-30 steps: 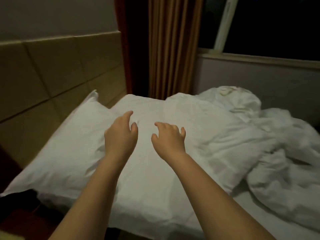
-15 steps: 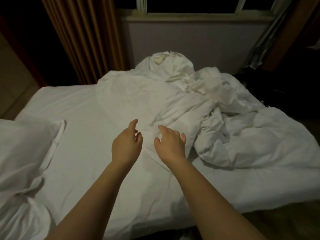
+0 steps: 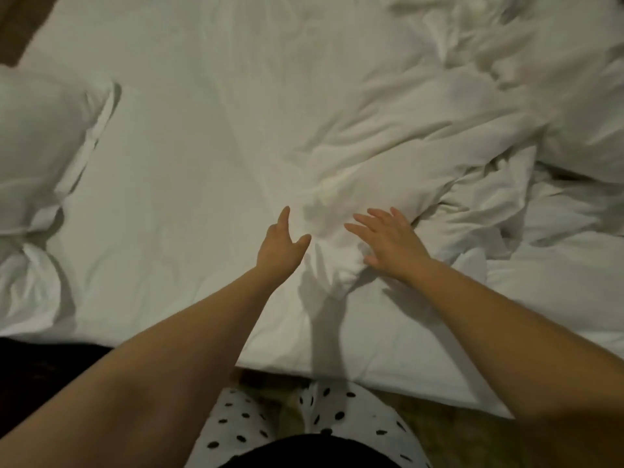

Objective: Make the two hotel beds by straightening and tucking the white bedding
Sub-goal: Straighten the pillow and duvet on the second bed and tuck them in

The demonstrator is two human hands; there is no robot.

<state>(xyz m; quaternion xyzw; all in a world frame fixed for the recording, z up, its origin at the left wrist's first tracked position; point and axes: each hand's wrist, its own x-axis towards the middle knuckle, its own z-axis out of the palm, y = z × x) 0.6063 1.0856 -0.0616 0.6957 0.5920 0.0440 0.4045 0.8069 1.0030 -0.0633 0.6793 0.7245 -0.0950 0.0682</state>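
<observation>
We look straight down at one bed (image 3: 337, 349), whose near edge runs across the lower part of the view. A plump white pillow (image 3: 40, 140) lies at its left end, its loose flap creased and its lower corner bunched. Below the mattress edge there is a strip of brown floor (image 3: 456, 423), and nearest to us are white spotted trousers (image 3: 243, 420). Both bare forearms reach in from the bottom, and nothing lies between them and the bedding.

The left hand (image 3: 280, 246) is over the flat sheet, its fingers (image 3: 285, 214) straight, with the forefinger leading and the thumb set apart, and it holds nothing. The right hand (image 3: 391, 246) is just beside it, over the near corner of the duvet, palm down with fingers (image 3: 361, 219) spread wide, also holding nothing. We cannot tell whether either hand touches the cloth. Their shadows fall on the sheet just below them.

The white sheet (image 3: 202, 163) covers the left and middle of the mattress, mostly smooth with faint creases. The white duvet (image 3: 422, 130) is heaped over the right half in deep, tangled folds, and its nearest fold ends under the right hand.
</observation>
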